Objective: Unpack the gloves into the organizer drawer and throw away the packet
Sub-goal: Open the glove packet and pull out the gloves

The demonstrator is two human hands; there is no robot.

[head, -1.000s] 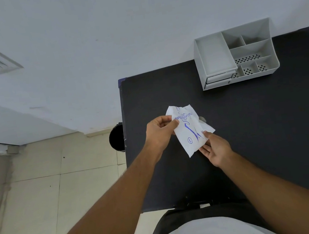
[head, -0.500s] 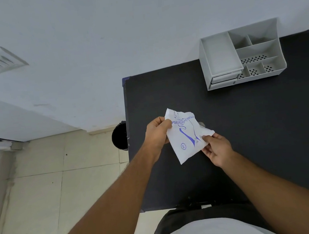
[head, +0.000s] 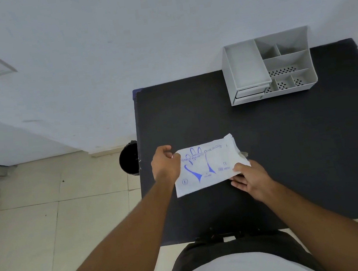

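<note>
A white glove packet (head: 208, 165) with a blue hand print is stretched out flat above the black table (head: 288, 143), near its left side. My left hand (head: 164, 164) pinches the packet's left edge. At the packet's right end, my right hand (head: 248, 177) pinches the lower corner. A bit of clear material (head: 244, 154) pokes out at the packet's right edge. The grey organizer (head: 268, 66) stands at the table's back, its two small drawers (head: 250, 94) closed at the lower left of its front.
A black bin (head: 129, 159) stands on the tiled floor right beside the table's left edge. The white wall runs behind the table. My torso is against the table's near edge.
The packet was crumpled and held upright between both hands; now it is pulled out flat and wide. My hands have moved apart, the left one leftward, the right one rightward.
</note>
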